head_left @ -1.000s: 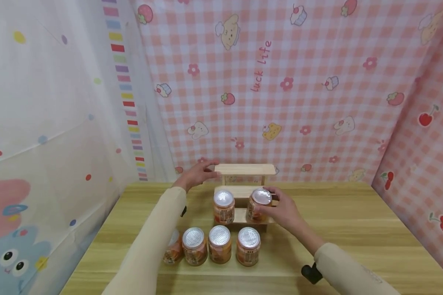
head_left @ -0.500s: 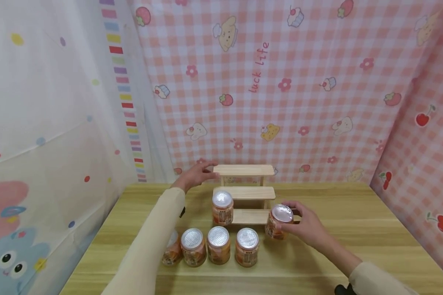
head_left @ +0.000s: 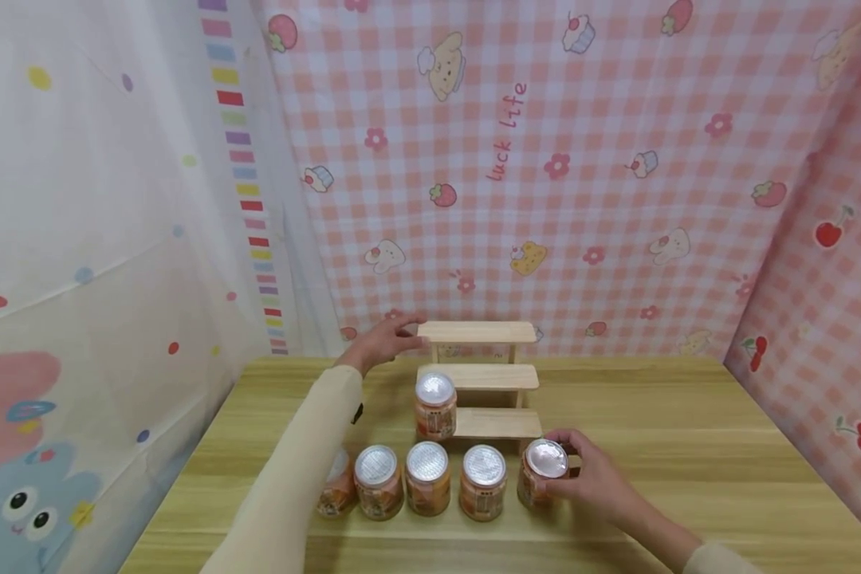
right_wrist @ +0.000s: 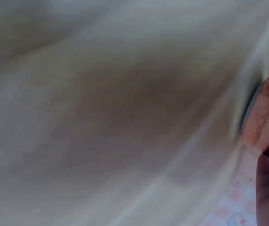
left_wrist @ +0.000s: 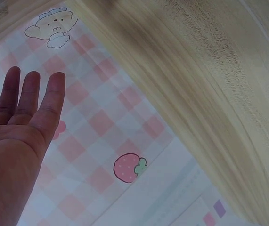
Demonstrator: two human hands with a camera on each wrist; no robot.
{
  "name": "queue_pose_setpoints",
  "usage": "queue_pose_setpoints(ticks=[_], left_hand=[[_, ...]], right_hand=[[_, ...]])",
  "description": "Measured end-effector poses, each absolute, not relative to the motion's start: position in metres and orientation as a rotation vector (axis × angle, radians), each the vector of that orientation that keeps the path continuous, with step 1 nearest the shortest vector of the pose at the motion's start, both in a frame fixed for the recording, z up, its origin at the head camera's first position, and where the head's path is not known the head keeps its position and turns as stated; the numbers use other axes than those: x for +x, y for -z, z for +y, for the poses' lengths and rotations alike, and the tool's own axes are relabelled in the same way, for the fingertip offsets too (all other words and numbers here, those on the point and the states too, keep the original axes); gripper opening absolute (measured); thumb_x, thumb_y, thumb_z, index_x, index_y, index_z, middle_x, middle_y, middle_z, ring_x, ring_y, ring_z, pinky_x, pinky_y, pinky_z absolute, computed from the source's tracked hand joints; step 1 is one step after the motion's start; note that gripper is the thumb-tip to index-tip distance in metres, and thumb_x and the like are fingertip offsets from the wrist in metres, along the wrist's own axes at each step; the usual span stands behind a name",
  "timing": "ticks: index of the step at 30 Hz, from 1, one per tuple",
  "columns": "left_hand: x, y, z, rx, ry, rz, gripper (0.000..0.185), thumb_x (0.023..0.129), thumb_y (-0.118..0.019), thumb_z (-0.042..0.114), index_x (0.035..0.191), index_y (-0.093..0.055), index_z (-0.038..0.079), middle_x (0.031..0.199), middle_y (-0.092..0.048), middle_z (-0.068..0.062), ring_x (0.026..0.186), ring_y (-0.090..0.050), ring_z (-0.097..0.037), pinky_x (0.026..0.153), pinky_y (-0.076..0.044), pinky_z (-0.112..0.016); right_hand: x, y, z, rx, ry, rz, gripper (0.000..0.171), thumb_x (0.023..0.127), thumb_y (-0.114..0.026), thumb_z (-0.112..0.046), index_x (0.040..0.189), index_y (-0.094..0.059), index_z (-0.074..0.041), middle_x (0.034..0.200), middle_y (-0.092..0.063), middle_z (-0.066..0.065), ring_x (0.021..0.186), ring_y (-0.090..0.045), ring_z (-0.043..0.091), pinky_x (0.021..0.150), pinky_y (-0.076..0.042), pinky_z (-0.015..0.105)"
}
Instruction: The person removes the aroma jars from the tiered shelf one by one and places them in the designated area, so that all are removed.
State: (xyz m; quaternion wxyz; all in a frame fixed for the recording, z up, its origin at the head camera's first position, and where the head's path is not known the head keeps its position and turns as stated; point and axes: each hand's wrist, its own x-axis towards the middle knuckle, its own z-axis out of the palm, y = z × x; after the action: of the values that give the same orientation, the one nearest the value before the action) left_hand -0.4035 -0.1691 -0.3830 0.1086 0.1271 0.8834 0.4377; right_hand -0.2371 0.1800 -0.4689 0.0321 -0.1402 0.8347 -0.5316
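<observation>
My right hand (head_left: pixel 597 480) grips an orange jar (head_left: pixel 535 485) with a silver lid from its right side. That jar is upright, at the right end of a row of similar jars (head_left: pixel 483 488); whether its base touches the table cannot be told. Part of it also appears as a jar (right_wrist: pixel 264 117) at the right wrist view's edge. At the back, my left hand (head_left: pixel 383 344) holds the left end of the top board of a three-step wooden rack (head_left: pixel 477 376). Three extended fingers (left_wrist: pixel 49 103) show in the left wrist view; thumb and index are out of sight there. One jar (head_left: pixel 435 413) stands on the rack's bottom step, at its left end.
The wood-grain table (head_left: pixel 660 430) carries the rack and the jars. A pink checked cloth (head_left: pixel 581 207) hangs behind it, and a white patterned cloth (head_left: pixel 136 263) hangs on the left. My left sleeve (head_left: pixel 294 470) partly covers the leftmost jar (head_left: pixel 336 493).
My right hand has taken a jar off the right of the rack's bottom step. It has carried it right and toward me, to the row's right end. My left hand stays put.
</observation>
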Motion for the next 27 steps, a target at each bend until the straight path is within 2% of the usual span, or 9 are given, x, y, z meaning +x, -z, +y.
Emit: queue_pose_setpoints(ticks=[9,12,17,22,27], left_hand=[[-0.404,0.384,-0.169,0.382,-1.268,2.610,0.054,0.085,-0.062,0.039,0.134,-0.044,0.026,0.121,-0.053,-0.009,0.107,-0.051,-0.022,0.075,-0.046,-0.037],[-0.405,0.385,-0.169,0.390,-1.275,2.607,0.055,0.085,-0.062,0.040,0.135,-0.044,0.025,0.121,-0.053,-0.009,0.107,-0.051,-0.023,0.073,-0.046,-0.035],[-0.402,0.386,-0.169,0.382,-1.264,2.621,0.051,0.085,-0.061,0.040,0.133,-0.044,0.030,0.122,-0.052,-0.007,0.108,-0.050,-0.021,0.077,-0.046,-0.039],[-0.401,0.387,-0.168,0.370,-1.245,2.634,0.050,0.086,-0.059,0.041,0.133,-0.043,0.033,0.123,-0.051,-0.005,0.110,-0.049,-0.020,0.077,-0.046,-0.038],[-0.401,0.386,-0.168,0.366,-1.277,2.622,0.051,0.085,-0.060,0.042,0.133,-0.043,0.035,0.123,-0.052,-0.005,0.109,-0.050,-0.020,0.076,-0.045,-0.036]], right_hand=[[-0.237,0.470,0.178,-0.485,1.582,2.633,0.078,0.061,-0.084,-0.029,0.124,-0.044,-0.006,0.116,-0.051,0.009,0.098,-0.054,0.023,0.079,-0.047,0.030],[-0.240,0.462,0.175,-0.491,1.610,2.669,0.075,0.064,-0.082,-0.029,0.124,-0.046,-0.005,0.117,-0.052,0.012,0.103,-0.051,0.024,0.084,-0.045,0.036],[-0.249,0.445,0.164,-0.529,1.630,2.714,0.069,0.069,-0.079,-0.031,0.125,-0.046,-0.007,0.120,-0.051,0.012,0.109,-0.047,0.025,0.089,-0.040,0.046],[-0.255,0.426,0.147,-0.537,1.669,2.671,0.063,0.072,-0.077,-0.029,0.124,-0.046,-0.012,0.120,-0.050,0.006,0.111,-0.046,0.026,0.090,-0.039,0.046],[-0.262,0.404,0.121,-0.511,1.772,2.599,0.062,0.072,-0.077,-0.024,0.124,-0.047,-0.010,0.122,-0.049,0.008,0.111,-0.046,0.028,0.090,-0.040,0.045]])
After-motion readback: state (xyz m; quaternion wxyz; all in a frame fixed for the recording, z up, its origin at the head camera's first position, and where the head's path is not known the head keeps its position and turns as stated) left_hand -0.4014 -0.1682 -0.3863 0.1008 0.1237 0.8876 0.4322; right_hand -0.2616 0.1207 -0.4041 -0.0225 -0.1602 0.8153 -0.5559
